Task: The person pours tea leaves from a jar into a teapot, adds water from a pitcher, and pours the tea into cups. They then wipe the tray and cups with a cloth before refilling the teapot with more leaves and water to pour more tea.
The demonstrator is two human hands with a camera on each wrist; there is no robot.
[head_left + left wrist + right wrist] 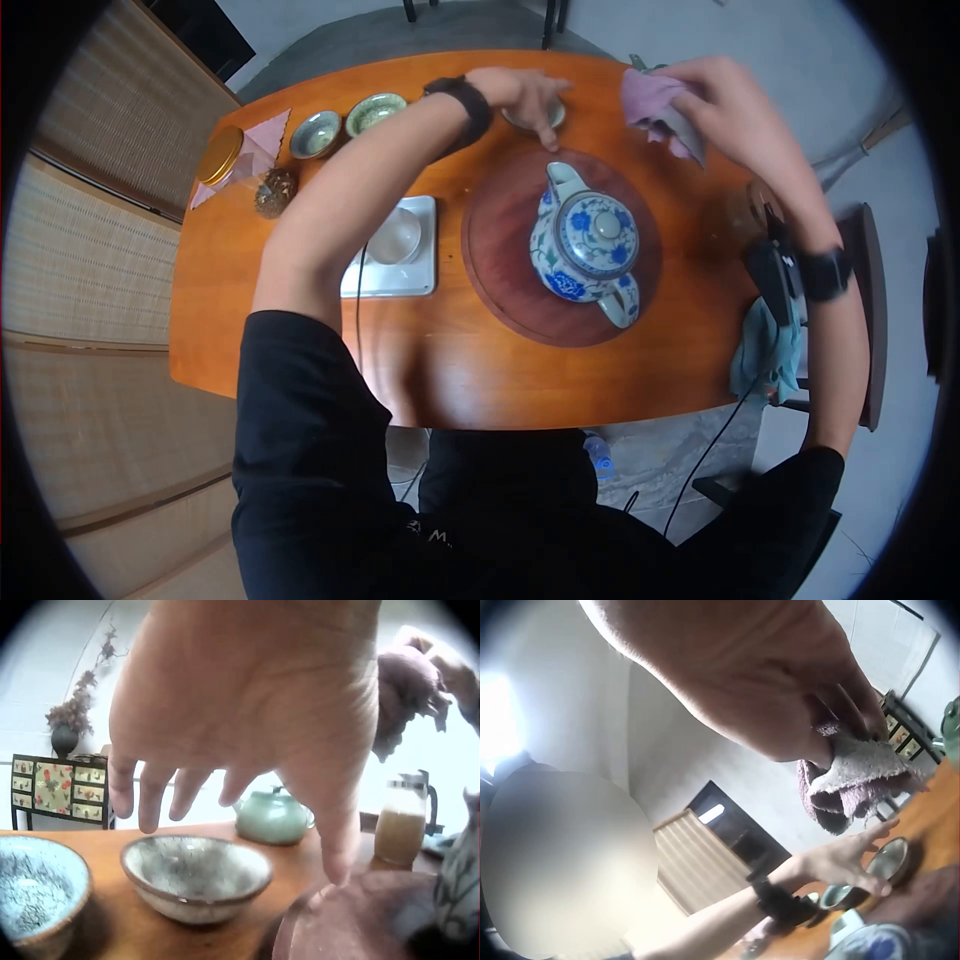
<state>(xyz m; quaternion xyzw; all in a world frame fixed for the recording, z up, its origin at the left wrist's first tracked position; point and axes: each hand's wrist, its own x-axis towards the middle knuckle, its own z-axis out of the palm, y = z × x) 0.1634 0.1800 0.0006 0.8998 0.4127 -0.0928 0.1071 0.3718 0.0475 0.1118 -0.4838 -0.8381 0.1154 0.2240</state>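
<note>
At the far side of the table my left hand (522, 98) reaches out with fingers spread above a small grey-white bowl (196, 879). In the left wrist view the fingertips hang over the bowl's far side, and the thumb points down near the round red-brown board (497, 262). My right hand (728, 102) grips a crumpled pinkish-purple cloth (855, 776) in the air over the far right of the table. A blue-and-white flowered teapot (590, 245) stands on the board, its lid on and its spout toward the far side.
Two patterned bowls (316, 136) stand at the far left, near a gold-lidded jar (220, 155) and a pink cloth (268, 132). A white tray (426, 282) carries a clear cup. Right of the board are a glass jug (397, 834), a green teapot (271, 819) and a teal cloth (765, 350).
</note>
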